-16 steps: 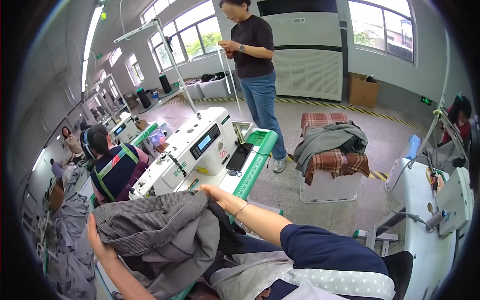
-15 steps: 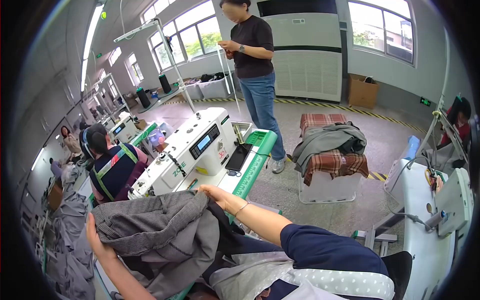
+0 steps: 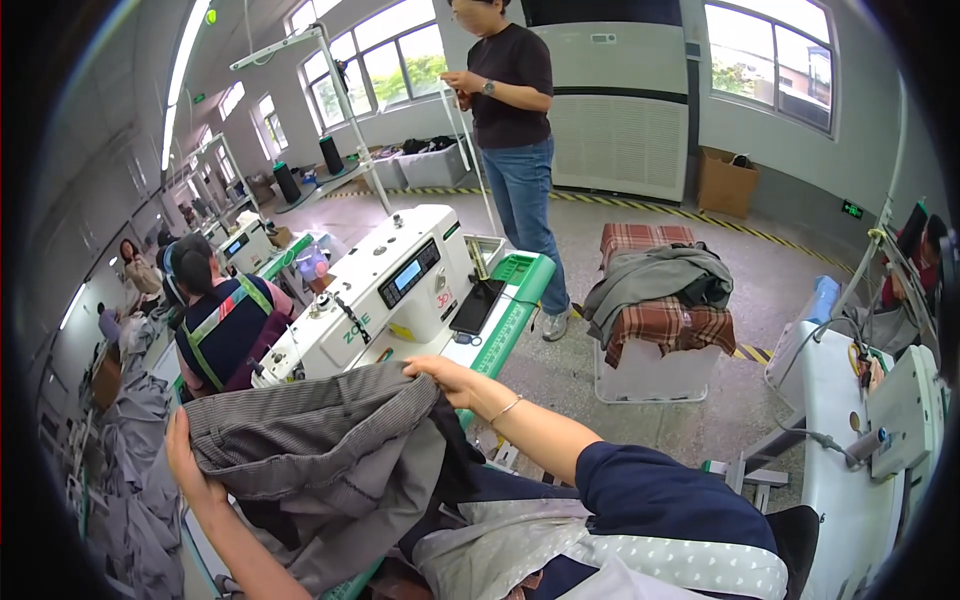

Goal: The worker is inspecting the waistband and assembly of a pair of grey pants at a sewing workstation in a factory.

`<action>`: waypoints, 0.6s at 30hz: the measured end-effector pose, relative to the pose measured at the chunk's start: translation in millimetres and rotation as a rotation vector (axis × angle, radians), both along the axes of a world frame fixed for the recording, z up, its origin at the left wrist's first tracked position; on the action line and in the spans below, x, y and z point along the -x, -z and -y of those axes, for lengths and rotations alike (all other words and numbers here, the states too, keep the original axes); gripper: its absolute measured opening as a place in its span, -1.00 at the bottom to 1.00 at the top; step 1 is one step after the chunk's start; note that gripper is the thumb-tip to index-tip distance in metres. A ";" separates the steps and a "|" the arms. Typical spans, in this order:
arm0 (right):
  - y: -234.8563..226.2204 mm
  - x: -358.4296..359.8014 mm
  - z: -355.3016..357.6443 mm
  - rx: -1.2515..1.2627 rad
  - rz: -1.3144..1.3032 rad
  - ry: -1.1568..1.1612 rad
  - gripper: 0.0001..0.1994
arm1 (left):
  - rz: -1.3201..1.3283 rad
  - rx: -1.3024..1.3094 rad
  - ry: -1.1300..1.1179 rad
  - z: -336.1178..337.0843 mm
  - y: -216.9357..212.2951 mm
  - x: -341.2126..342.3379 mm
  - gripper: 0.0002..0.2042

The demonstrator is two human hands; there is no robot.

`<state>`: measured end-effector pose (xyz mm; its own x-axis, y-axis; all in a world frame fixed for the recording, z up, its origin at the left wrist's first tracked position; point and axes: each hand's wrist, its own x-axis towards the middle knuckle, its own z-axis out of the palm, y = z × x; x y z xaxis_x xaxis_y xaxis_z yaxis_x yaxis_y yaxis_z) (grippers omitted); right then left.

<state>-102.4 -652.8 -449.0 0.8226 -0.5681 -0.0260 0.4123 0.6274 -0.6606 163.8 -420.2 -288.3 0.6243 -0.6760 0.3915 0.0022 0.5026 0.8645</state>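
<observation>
A grey striped garment is spread between my two hands in front of a white sewing machine. My left hand grips its left edge, low at the left. My right hand holds its upper right corner, close to the machine's green-edged table. A thin bracelet circles my right wrist. More grey cloth hangs down over my lap.
A person in a dark top and jeans stands beyond the machine. Another person in a reflective vest sits at the left. A plaid-covered stool piled with grey cloth stands at right. A second white machine is far right.
The garment and both hands stay nearly where they were; my right hand has shifted slightly along the cloth's top edge.
</observation>
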 end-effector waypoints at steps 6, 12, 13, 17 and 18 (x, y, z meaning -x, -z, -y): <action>13.2 18.6 12.9 0.071 -0.143 0.238 -0.85 | 0.153 -0.174 0.058 18.6 19.9 -1.8 -0.73; 31.9 31.0 32.8 -0.240 0.015 0.238 -0.79 | 0.148 -0.255 0.220 36.9 28.5 37.7 -0.79; 33.2 29.4 33.8 -0.248 0.028 0.205 -0.79 | 0.139 -0.238 0.303 38.0 28.6 36.0 -0.77; 31.6 24.9 25.2 -0.243 -0.005 0.238 -0.81 | -0.065 -0.166 0.271 34.4 34.3 40.2 -0.75; 31.0 22.6 23.4 -0.205 -0.041 0.271 -0.82 | -0.062 -0.172 0.272 34.5 36.4 40.0 -0.75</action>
